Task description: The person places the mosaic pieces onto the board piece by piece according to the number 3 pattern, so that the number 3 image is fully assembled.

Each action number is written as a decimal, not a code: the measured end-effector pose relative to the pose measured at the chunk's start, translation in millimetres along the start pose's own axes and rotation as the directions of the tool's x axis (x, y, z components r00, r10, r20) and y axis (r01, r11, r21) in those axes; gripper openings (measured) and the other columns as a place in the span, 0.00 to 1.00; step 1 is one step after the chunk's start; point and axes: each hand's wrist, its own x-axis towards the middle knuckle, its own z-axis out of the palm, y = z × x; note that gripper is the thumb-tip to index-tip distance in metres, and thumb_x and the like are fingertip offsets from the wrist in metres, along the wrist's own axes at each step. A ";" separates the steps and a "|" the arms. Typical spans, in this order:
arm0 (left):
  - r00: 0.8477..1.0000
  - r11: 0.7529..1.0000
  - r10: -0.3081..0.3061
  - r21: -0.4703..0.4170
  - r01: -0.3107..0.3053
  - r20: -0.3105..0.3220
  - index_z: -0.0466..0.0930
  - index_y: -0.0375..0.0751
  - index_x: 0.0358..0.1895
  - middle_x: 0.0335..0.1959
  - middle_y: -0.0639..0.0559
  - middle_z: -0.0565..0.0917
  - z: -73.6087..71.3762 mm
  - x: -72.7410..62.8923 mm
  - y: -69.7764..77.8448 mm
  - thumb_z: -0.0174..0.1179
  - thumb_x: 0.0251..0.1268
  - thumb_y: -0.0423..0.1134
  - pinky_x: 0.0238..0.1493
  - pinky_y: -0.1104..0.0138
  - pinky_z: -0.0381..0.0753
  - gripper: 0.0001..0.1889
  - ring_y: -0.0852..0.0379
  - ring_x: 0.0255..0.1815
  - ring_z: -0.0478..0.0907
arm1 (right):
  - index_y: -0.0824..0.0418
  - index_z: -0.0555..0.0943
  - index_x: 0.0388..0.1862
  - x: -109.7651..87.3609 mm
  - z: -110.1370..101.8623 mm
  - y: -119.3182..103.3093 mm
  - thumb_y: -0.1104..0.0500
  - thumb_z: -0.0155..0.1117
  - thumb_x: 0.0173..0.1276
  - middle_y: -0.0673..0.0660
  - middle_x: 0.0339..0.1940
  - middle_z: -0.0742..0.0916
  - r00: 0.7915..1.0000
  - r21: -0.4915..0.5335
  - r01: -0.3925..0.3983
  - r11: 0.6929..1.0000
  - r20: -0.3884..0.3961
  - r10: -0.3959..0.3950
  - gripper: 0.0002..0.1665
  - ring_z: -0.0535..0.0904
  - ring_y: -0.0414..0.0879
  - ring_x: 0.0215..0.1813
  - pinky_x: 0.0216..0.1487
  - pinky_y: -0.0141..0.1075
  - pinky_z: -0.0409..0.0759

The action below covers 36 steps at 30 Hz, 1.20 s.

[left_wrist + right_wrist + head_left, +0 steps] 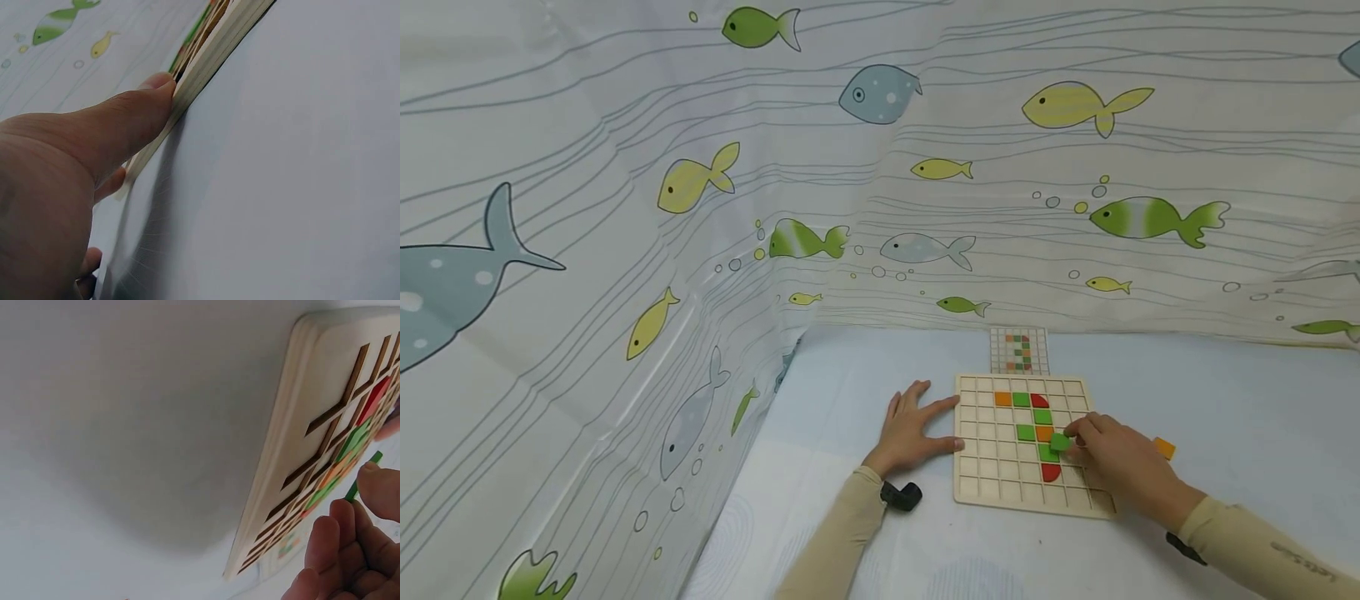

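Observation:
A wooden grid board (992, 487) lies on the table, with green, orange and red tiles set in some of its squares. My left hand (910, 429) has its fingers spread, thumb and fingertip touching the board's left edge; the left wrist view shows the thumb (134, 115) against that edge. My right hand (1123, 462) pinches a green square tile (1060, 442) between thumb and fingers, over the board right of the middle. In the right wrist view this green tile (353, 489) appears edge-on, held above the board face.
A small pattern card (996, 350) with a printed coloured grid lies just behind the board. One loose orange tile (1164, 448) sits on the table (1240, 400) beyond my right hand. A fish-printed sheet (1000, 50) hangs behind and to the left.

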 end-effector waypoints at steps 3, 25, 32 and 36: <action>1.000 1.000 -0.002 -0.001 0.002 0.001 0.72 0.66 0.79 0.87 0.43 0.54 -0.4 0.1 0.3 0.68 0.65 0.67 0.87 0.41 0.39 0.39 0.43 0.90 0.44 | 0.59 0.84 0.50 1.9 2.8 -4.7 0.53 0.78 0.68 0.49 0.42 0.86 1.000 0.011 0.001 1.000 0.008 -0.001 0.17 0.81 0.42 0.41 0.40 0.41 0.87; 1.000 1.000 0.001 0.010 -0.001 -0.008 0.72 0.66 0.78 0.87 0.43 0.55 1.0 -0.7 -0.8 0.68 0.64 0.68 0.87 0.40 0.41 0.39 0.42 0.90 0.46 | 0.52 0.87 0.40 1.3 24.4 -30.5 0.55 0.83 0.61 0.41 0.32 0.79 0.990 0.049 0.115 0.992 -0.089 -0.110 0.13 0.65 0.30 0.31 0.29 0.28 0.71; 1.000 1.000 -0.001 0.020 0.001 -0.011 0.72 0.66 0.78 0.87 0.43 0.55 1.6 0.2 -1.4 0.69 0.63 0.68 0.87 0.40 0.41 0.39 0.43 0.90 0.46 | 0.52 0.88 0.38 0.7 27.3 -31.8 0.55 0.84 0.60 0.40 0.31 0.79 0.987 0.050 0.126 0.991 -0.110 -0.120 0.11 0.65 0.31 0.31 0.28 0.27 0.68; 1.000 1.000 -0.002 0.024 0.002 -0.010 0.72 0.67 0.78 0.87 0.43 0.55 2.5 0.7 -2.3 0.69 0.64 0.68 0.87 0.40 0.41 0.39 0.43 0.90 0.46 | 0.51 0.89 0.37 0.8 26.7 -31.8 0.55 0.84 0.58 0.40 0.30 0.79 0.984 0.061 0.137 0.989 -0.122 -0.129 0.11 0.64 0.30 0.31 0.28 0.26 0.66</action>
